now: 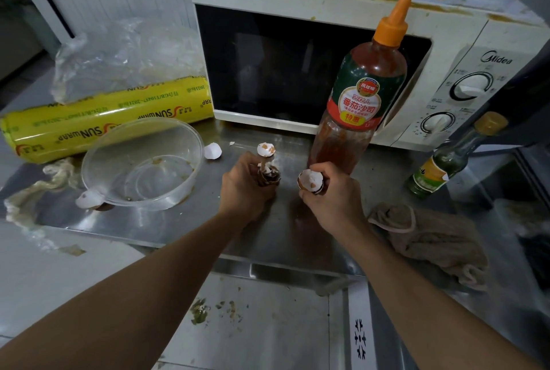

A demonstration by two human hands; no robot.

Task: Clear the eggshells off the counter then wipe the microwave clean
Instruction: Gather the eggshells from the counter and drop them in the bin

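Note:
My left hand [245, 188] grips a stack of brown eggshell pieces [269, 176] above the steel counter [178, 220]. My right hand [331, 194] holds an eggshell half [311, 180], its white inside facing up. Loose shells lie on the counter: one [265, 150] just beyond my left hand, one [212, 150] beside the plastic bowl, and one [89, 199] at the bowl's near left. The white microwave [342, 51] stands at the back, its top spattered with brown stains.
A clear plastic bowl [140, 161] sits left of my hands. A yellow cling-wrap roll [104, 116] and plastic bag [125, 54] lie behind it. A ketchup bottle [361, 95] stands before the microwave, a green bottle [440, 164] to the right. A brown cloth [431, 238] lies near right.

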